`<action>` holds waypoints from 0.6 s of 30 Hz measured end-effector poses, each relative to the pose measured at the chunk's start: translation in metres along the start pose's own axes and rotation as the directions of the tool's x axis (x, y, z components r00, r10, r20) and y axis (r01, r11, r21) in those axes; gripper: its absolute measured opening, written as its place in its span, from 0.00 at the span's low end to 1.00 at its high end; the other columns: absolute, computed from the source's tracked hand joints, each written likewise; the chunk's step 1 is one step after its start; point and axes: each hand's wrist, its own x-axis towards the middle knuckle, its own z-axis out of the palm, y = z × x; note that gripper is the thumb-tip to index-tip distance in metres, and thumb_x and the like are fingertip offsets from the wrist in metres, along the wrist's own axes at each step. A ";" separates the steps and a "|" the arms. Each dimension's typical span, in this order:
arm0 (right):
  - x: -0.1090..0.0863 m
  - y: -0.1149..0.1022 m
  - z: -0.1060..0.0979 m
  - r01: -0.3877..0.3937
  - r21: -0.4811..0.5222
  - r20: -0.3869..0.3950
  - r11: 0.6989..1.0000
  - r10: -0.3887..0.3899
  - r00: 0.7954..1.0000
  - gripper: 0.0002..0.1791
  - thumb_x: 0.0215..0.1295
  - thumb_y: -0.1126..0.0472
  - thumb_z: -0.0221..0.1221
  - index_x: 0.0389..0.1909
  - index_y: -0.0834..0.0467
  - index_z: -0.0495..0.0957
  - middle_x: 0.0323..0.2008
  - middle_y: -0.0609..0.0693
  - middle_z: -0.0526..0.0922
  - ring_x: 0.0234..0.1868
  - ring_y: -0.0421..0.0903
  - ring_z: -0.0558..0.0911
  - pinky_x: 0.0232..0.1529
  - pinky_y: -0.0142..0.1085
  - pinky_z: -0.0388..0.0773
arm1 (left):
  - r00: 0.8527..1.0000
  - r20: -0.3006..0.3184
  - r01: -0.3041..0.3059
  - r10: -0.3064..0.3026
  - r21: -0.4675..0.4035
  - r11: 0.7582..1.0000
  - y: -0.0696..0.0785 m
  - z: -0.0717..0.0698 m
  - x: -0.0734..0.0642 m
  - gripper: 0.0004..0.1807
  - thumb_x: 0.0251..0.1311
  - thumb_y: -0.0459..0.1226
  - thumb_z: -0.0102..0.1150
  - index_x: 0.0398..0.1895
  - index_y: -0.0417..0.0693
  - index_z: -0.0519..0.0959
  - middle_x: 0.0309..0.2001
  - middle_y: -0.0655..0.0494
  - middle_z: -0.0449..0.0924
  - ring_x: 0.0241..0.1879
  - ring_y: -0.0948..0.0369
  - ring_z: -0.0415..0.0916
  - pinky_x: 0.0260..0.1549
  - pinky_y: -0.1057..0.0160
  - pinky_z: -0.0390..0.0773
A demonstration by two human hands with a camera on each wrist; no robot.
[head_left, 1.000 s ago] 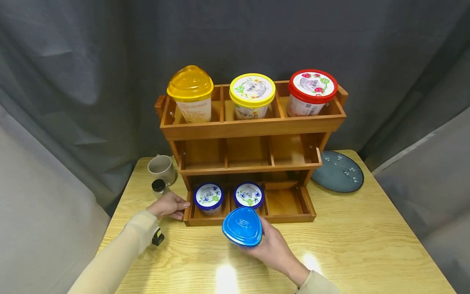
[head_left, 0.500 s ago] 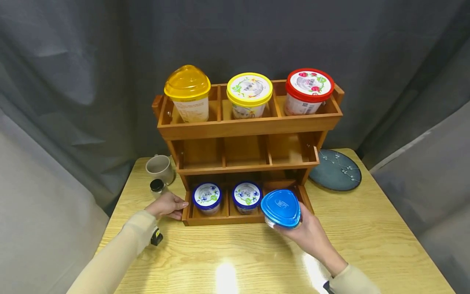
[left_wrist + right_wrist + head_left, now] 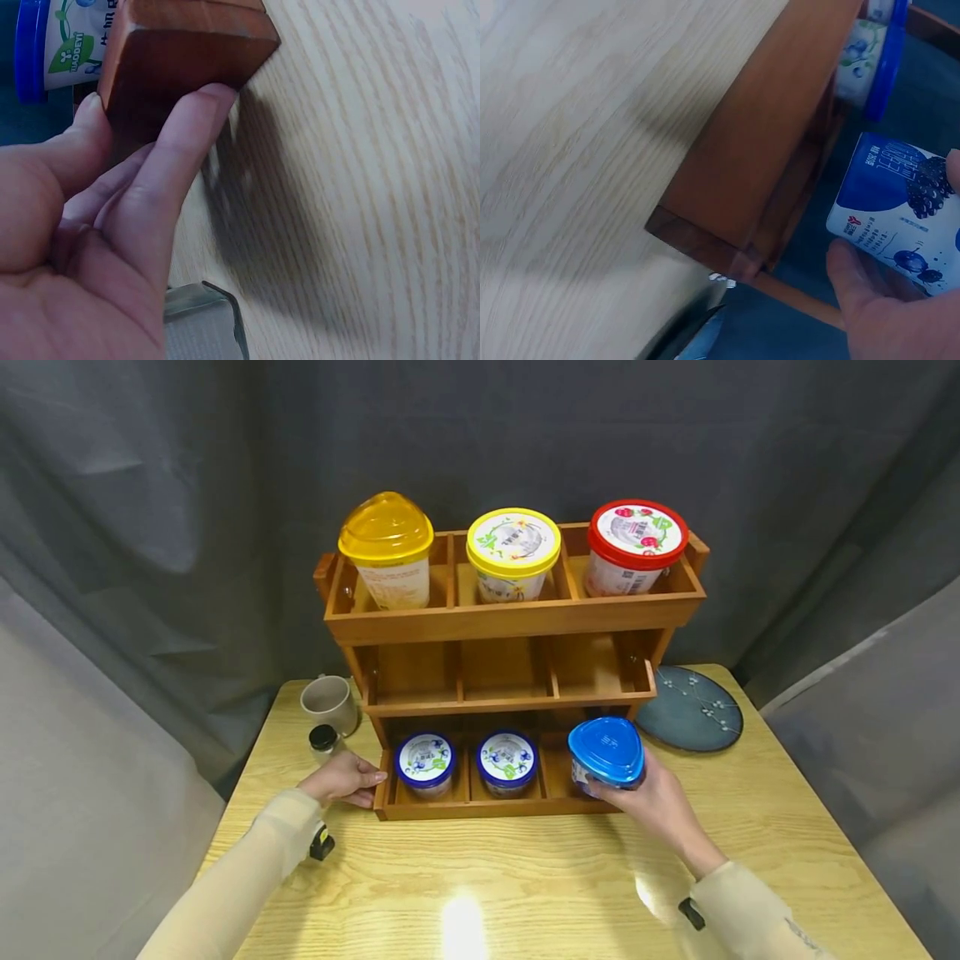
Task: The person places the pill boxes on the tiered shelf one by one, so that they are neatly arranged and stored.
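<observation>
My left hand (image 3: 345,779) holds the left end of the bottom tier of a three-tier wooden rack (image 3: 517,620). In the left wrist view its thumb lies at the edge of the end wall (image 3: 180,67) and a finger against the outer face. My right hand (image 3: 663,806) grips a yogurt cup (image 3: 606,748) with a blue domed lid, over the right compartment of that tier. The right wrist view shows the cup's blue, berry-printed side (image 3: 892,214) tilted there. Two tubs, one left (image 3: 426,762) and one middle (image 3: 507,762), stand in the other compartments, with dark-blue-rimmed lids.
Up on the top tier stand an amber-domed cup (image 3: 390,556), a yellow-lidded tub (image 3: 514,547) and a red-lidded tub (image 3: 637,539). A beige mug (image 3: 330,706) and a black-capped jar (image 3: 325,740) are left of the rack. On its right lies a dark plate (image 3: 693,710).
My right hand has carried the blue-lidded cup rightward and away from me, from in front of the middle compartment to over the right one. My left hand has stayed at the rack's end.
</observation>
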 end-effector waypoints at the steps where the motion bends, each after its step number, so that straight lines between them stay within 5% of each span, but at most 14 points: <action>1: 0.002 0.002 0.001 0.001 0.002 0.003 1.000 -0.001 1.000 0.51 0.53 0.46 0.74 0.69 0.65 0.60 0.61 0.67 0.73 0.61 0.66 0.73 0.59 0.63 0.71 | 1.000 -0.001 0.002 -0.002 -0.003 1.000 0.000 0.000 0.000 0.21 0.69 0.34 0.59 0.55 0.22 0.75 0.40 0.41 0.81 0.26 0.57 0.81 0.32 0.57 0.87; 18: 0.036 0.026 0.025 0.082 -0.011 0.025 0.997 -0.082 0.996 0.44 0.52 0.53 0.76 0.64 0.67 0.66 0.56 0.67 0.78 0.56 0.64 0.78 0.57 0.60 0.74 | 1.000 0.006 -0.003 0.003 -0.002 1.000 0.000 0.000 0.001 0.20 0.69 0.34 0.59 0.54 0.22 0.75 0.36 0.44 0.80 0.24 0.58 0.80 0.30 0.58 0.87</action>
